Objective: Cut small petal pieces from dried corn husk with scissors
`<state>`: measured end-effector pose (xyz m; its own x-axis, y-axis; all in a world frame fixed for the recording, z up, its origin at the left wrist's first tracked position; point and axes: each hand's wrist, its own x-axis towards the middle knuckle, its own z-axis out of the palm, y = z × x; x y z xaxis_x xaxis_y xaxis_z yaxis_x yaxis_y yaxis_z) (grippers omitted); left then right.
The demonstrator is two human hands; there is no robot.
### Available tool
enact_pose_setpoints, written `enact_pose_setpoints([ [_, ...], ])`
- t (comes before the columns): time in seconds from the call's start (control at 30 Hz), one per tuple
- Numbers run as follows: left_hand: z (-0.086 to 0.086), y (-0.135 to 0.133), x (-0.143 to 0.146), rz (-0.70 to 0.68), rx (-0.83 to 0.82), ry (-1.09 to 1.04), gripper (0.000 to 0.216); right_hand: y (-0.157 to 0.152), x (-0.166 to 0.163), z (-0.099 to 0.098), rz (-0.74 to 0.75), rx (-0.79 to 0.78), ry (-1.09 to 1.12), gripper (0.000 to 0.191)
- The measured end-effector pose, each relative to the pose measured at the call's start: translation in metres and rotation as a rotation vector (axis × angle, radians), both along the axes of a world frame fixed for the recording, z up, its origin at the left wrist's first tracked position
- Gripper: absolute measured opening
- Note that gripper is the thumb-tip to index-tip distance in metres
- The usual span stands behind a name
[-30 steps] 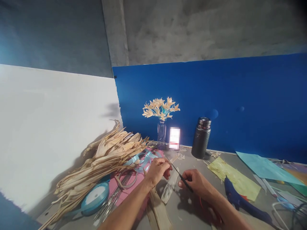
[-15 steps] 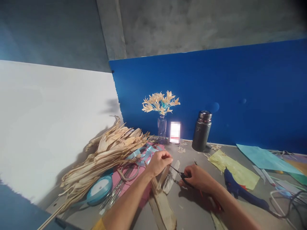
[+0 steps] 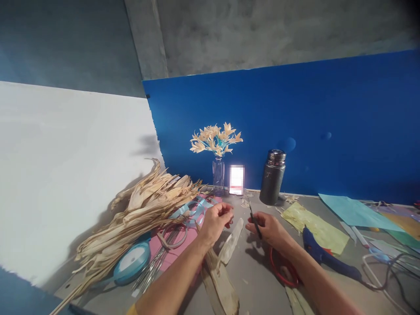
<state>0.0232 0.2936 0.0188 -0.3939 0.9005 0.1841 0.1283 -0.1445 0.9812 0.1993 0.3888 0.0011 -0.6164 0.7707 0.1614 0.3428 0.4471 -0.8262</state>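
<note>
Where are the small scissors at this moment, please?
In the head view, the scissors are held in the right hand, just right of centre above the table, tips pointing away toward the dark flask.

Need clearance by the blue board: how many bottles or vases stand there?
2. A glass vase of pale flowers stands left; a dark flask right of it. A blurred white thing between them cannot be identified.

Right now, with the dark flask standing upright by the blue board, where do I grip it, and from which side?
Take the dark flask round its straight body, below the metal cap, from the front or the right: it stands upright, the blue board closes the back, and the glass vase stands on its left.
</note>
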Motion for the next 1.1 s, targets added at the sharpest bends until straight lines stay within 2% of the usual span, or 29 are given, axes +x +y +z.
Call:
enact_pose_setpoints([
  [0.07,-0.004,-0.001,0.007,-0.106,-0.037,-0.002,0.033,-0.006,-0.004,0.002,0.045,-0.095,0.130,0.034],
  [0.17,-0.008,-0.004,0.018,-0.156,-0.050,0.051,0.036,-0.014,-0.007,0.003,0.081,-0.202,0.266,0.031],
  [0.3,-0.011,-0.007,0.024,-0.166,-0.074,0.114,0.027,-0.017,-0.006,0.006,0.001,-0.184,0.269,0.022],
  [0.47,-0.013,-0.005,0.023,-0.191,-0.050,0.041,0.027,-0.011,-0.001,0.013,-0.090,-0.178,0.338,0.029],
  [0.53,-0.012,-0.005,0.022,-0.164,-0.036,0.018,0.029,-0.010,-0.001,0.012,-0.085,-0.184,0.331,0.029],
  [0.6,-0.010,-0.006,0.023,-0.147,-0.023,0.031,0.030,-0.012,-0.002,0.009,-0.017,-0.194,0.306,0.027],
  [0.7,-0.007,-0.008,0.027,-0.169,-0.018,0.066,0.029,-0.016,-0.006,0.003,0.065,-0.123,0.261,0.019],
  [0.8,-0.007,-0.009,0.030,-0.156,-0.040,0.092,0.019,-0.017,-0.009,0.000,0.010,-0.027,0.242,0.016],
  [0.97,-0.010,-0.006,0.029,-0.133,-0.136,0.045,0.018,-0.020,-0.010,0.001,-0.035,-0.016,0.265,0.019],
  [1.1,-0.007,-0.008,0.027,-0.068,-0.113,0.157,0.017,-0.025,-0.010,0.006,-0.016,0.084,0.163,0.011],
])
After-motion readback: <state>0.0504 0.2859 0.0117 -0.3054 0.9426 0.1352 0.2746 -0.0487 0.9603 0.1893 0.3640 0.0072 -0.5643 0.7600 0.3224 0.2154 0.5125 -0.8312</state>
